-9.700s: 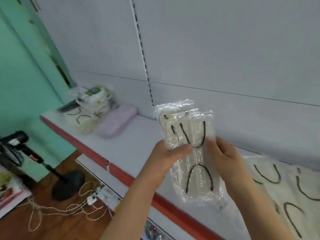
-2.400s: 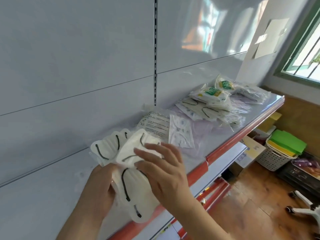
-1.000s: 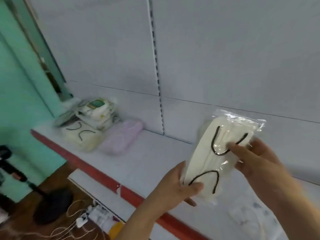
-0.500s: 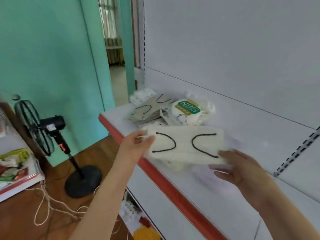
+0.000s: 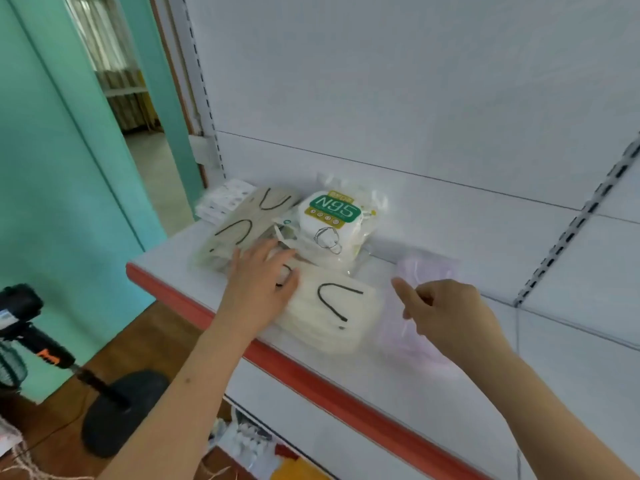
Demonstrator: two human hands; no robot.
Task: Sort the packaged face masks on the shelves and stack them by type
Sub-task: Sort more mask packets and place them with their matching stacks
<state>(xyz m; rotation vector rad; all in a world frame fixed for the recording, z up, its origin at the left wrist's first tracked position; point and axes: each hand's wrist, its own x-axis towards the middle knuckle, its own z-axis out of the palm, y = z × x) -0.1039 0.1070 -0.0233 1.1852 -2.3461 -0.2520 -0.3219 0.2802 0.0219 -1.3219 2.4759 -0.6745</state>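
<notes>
We seem to be in a small shop: slotted display shelving carrying packaged masks, center frame.

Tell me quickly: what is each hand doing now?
Left hand: open, fingers flat on the cream mask pack.
Right hand: fingers loosely curled, holding nothing.

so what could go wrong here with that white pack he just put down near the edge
The cream mask pack lies close to the shelf's red front edge, under the flat left hand; a careless pull back might drag it off. It also sits tight against the N95 pack and the purple pack, so types could mix. The right hand hovers over the purple pack and may nudge it.
</notes>
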